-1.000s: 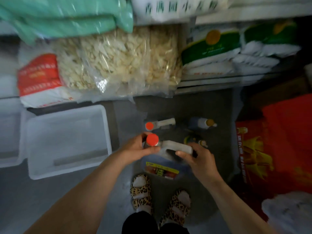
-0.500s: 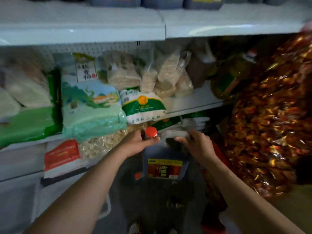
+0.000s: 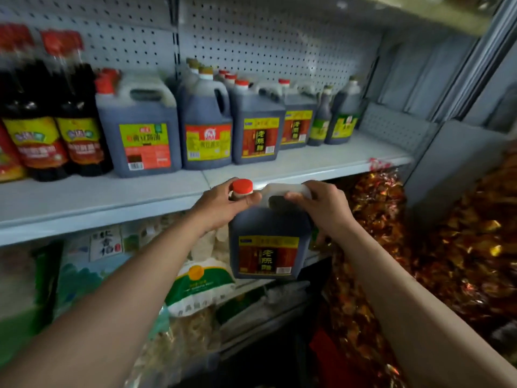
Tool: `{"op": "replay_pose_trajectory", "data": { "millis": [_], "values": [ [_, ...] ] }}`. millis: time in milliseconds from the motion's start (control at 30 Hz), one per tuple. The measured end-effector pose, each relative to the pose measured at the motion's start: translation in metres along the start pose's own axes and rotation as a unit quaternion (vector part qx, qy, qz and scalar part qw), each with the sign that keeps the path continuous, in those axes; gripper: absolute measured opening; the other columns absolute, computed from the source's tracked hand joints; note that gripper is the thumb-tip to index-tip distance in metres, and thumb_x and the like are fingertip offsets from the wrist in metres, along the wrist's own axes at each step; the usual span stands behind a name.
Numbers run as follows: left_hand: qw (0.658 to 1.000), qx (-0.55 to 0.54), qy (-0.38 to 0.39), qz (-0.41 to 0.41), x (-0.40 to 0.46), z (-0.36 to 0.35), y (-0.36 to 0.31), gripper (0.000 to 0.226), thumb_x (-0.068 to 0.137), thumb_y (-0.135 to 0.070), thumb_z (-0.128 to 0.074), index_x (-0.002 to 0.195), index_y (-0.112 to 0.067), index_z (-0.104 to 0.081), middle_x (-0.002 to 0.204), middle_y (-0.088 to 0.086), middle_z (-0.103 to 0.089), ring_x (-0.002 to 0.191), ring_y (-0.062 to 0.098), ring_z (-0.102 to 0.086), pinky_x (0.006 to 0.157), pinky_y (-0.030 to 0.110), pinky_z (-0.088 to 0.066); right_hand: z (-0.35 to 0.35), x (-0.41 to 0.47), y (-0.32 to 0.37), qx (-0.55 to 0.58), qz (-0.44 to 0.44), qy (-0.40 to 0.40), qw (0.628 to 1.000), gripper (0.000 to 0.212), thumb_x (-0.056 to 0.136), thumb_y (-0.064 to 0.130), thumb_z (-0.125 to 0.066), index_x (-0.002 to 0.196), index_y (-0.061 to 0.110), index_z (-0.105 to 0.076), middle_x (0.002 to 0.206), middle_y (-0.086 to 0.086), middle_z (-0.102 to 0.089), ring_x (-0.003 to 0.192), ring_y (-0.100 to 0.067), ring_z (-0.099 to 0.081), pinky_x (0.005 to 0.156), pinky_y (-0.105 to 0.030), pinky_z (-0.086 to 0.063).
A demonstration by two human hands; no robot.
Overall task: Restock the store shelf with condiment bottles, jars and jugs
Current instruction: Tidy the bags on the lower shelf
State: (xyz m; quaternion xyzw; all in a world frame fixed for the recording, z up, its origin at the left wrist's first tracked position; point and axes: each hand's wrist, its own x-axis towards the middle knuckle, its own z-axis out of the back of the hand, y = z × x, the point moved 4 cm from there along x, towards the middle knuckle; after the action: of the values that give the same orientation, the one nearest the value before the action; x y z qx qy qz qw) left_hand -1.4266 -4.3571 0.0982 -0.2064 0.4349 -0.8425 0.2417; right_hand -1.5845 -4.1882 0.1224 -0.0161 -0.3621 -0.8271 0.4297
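- The jug (image 3: 268,242) of dark liquid carries a red and yellow label printed with the large characters 老陈醋; its red cap (image 3: 242,186) sits at the upper left.
- The same 老陈醋 label shows on a matching jug (image 3: 256,127) standing on the shelf (image 3: 321,161) above, and on a second one (image 3: 297,121) behind and to its right.
- Further left on that shelf, a jug with a green and orange label (image 3: 140,127) and a jug with a yellow and red label (image 3: 207,121) bear writing too blurred to read for certain.
- The left hand (image 3: 223,204) is curled round the neck just under the cap, thumb across the front.
- The right hand (image 3: 321,205) is wrapped over the white handle (image 3: 285,190) at the jug's top.
- The jug hangs upright between both hands, in front of the shelf edge and mostly below it, its cap level with the shelf board.
- Tall dark bottles (image 3: 53,116) with red caps stand at the far left.
- Below the shelf lie bagged goods, among them a white and green sack (image 3: 200,287).
- A heap of shiny red and gold wrapped packs (image 3: 436,247) fills the right side.
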Motion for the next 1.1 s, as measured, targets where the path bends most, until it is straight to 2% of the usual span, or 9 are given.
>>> {"op": "replay_pose_trajectory", "data": {
  "millis": [100, 233, 367, 600, 767, 867, 967, 1033, 1100],
  "values": [
    [1.0, 0.004, -0.008, -0.015, 0.039, -0.001, -0.037, 0.062, 0.071, -0.073, -0.061, 0.12, -0.035, -0.061, 0.116, -0.01, -0.067, 0.11, 0.014, -0.06, 0.096, 0.034, -0.048, 0.033, 0.044, -0.008, 0.01, 0.028, -0.012, 0.999, 0.039, 0.086, 0.057, -0.066, 0.075, 0.019, -0.063, 0.069, 0.006, -0.063, 0.07, -0.017, -0.061, 0.065, -0.037, -0.048],
    [0.999, 0.02, -0.042, -0.028, 0.092, -0.011, -0.088, 0.043, 0.08, -0.064, -0.066, 0.109, -0.033, -0.06, 0.102, -0.018, -0.066, 0.101, 0.008, -0.061, 0.089, 0.029, -0.05, 0.075, 0.112, -0.037, 0.035, 0.067, -0.024, 0.997, 0.046, 0.085, 0.057, -0.068, 0.072, 0.014, -0.061, 0.065, 0.003, -0.058, 0.062, -0.013, -0.05, 0.058, -0.033, -0.038],
    [0.996, 0.047, -0.053, -0.045, 0.152, -0.027, -0.132, 0.038, 0.072, -0.052, -0.082, 0.098, -0.037, -0.059, 0.098, -0.023, -0.066, 0.095, 0.003, -0.062, 0.083, 0.026, -0.05, 0.112, 0.181, -0.067, 0.061, 0.095, -0.032, 0.993, 0.054, 0.08, 0.063, -0.068, 0.078, 0.009, -0.068, 0.069, -0.005, -0.065, 0.066, -0.025, -0.058, 0.062, -0.04, -0.047],
    [0.986, 0.131, -0.103, -0.026, 0.243, -0.056, -0.163, 0.094, 0.053, -0.044, -0.094, 0.132, -0.026, -0.046, 0.127, -0.003, -0.062, 0.119, 0.02, -0.056, 0.102, 0.039, -0.046, 0.137, 0.287, -0.118, 0.101, 0.124, 0.006, 0.987, 0.075, 0.067, 0.079, -0.059, 0.086, 0.007, -0.066, 0.078, -0.013, -0.069, 0.07, -0.029, -0.061, 0.064, -0.045, -0.052],
    [0.929, 0.325, -0.172, -0.049, 0.275, -0.072, -0.179, 0.107, 0.06, -0.047, -0.09, 0.148, -0.024, -0.034, 0.147, 0.009, -0.045, 0.138, 0.026, -0.034, 0.109, 0.036, -0.033, 0.113, 0.343, -0.143, 0.138, 0.121, 0.035, 0.982, 0.067, 0.066, 0.077, -0.061, 0.074, 0.011, -0.062, 0.068, 0.0, -0.061, 0.065, -0.014, -0.053, 0.06, -0.036, -0.044],
    [0.891, 0.423, -0.162, -0.032, 0.298, -0.071, -0.18, 0.109, 0.056, -0.059, -0.087, 0.144, -0.016, -0.037, 0.15, 0.007, -0.038, 0.141, 0.025, -0.027, 0.115, 0.035, -0.025, 0.1, 0.366, -0.149, 0.124, 0.133, 0.057, 0.982, 0.068, 0.067, 0.08, -0.056, 0.078, 0.014, -0.066, 0.075, 0.002, -0.067, 0.074, -0.017, -0.061, 0.068, -0.037, -0.049],
    [0.858, 0.496, -0.131, -0.004, 0.309, -0.075, -0.181, 0.114, 0.05, -0.064, -0.086, 0.139, -0.016, -0.035, 0.145, 0.006, -0.038, 0.138, 0.026, -0.028, 0.113, 0.035, -0.024, 0.099, 0.376, -0.147, 0.107, 0.165, 0.06, 0.979, 0.046, 0.084, 0.064, -0.064, 0.077, 0.019, -0.062, 0.075, 0.005, -0.063, 0.075, -0.014, -0.059, 0.064, -0.033, -0.044],
    [0.838, 0.535, -0.113, 0.0, 0.31, -0.081, -0.18, 0.123, 0.05, -0.065, -0.086, 0.148, -0.021, -0.025, 0.146, 0.005, -0.034, 0.138, 0.027, -0.028, 0.114, 0.036, -0.024, 0.101, 0.374, -0.145, 0.1, 0.191, 0.074, 0.974, 0.033, 0.086, 0.052, -0.07, 0.096, 0.022, -0.063, 0.092, 0.004, -0.064, 0.088, -0.014, -0.059, 0.068, -0.028, -0.04],
    [0.825, 0.553, -0.115, -0.003, 0.31, -0.084, -0.179, 0.123, 0.051, -0.065, -0.086, 0.149, -0.024, -0.024, 0.144, 0.006, -0.035, 0.135, 0.028, -0.029, 0.113, 0.037, -0.026, 0.102, 0.361, -0.142, 0.068, 0.247, 0.113, 0.96, 0.067, 0.076, 0.047, -0.081, 0.131, 0.023, -0.051, 0.125, 0.002, -0.056, 0.115, -0.013, -0.051, 0.087, -0.025, -0.04]
  ]
}}
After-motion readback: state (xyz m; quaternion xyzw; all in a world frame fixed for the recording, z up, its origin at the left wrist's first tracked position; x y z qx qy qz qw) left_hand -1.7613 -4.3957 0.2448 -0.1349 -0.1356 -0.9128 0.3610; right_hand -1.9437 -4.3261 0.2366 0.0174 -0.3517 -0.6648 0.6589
